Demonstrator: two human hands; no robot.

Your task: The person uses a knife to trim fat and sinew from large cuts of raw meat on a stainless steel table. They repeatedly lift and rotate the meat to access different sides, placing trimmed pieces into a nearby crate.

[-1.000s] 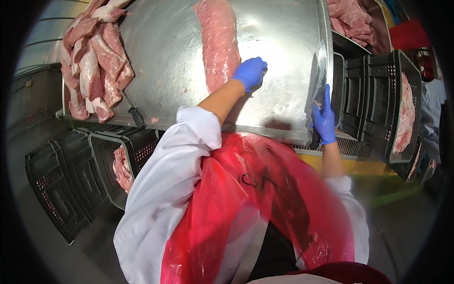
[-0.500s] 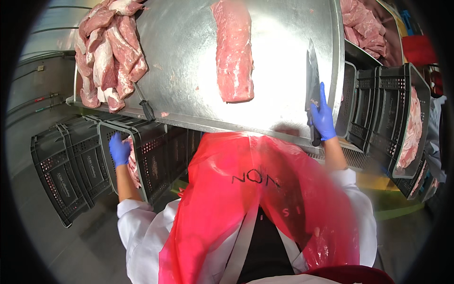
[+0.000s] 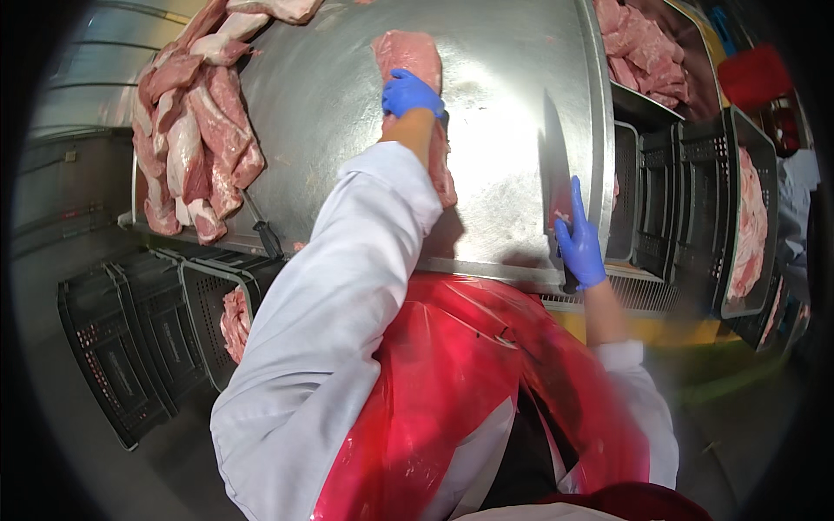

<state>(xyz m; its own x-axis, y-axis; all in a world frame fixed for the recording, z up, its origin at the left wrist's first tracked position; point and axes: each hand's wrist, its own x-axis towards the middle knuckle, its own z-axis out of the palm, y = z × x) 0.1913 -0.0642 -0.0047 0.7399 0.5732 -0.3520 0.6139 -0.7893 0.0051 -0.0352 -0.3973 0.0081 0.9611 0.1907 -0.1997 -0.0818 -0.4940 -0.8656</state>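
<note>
On the metal table (image 3: 313, 113), a long slab of pink meat, looking like a pork loin (image 3: 408, 52), lies lengthwise. My left hand (image 3: 408, 94), in a blue glove, wraps around its middle. My left forearm, in a white sleeve, covers part of the loin's near half. At the table's right edge, my blue-gloved right hand (image 3: 580, 247) is closed around the dark handle of a large knife (image 3: 554, 161). Its index finger stretches forward, and the broad blade points away from me, over the tabletop.
A heap of meat (image 3: 195, 130) sits at the table's left, with a dark-handled tool (image 3: 268, 239) beside it. Black crates (image 3: 143, 334) stand below left, one containing meat. More crates (image 3: 660, 195) and a bin of meat cuts (image 3: 638, 52) are at the right.
My left hand has moved from beside the left crate up onto the loin and taken hold of it. The loin has tilted slightly. My right hand remains at the knife.
</note>
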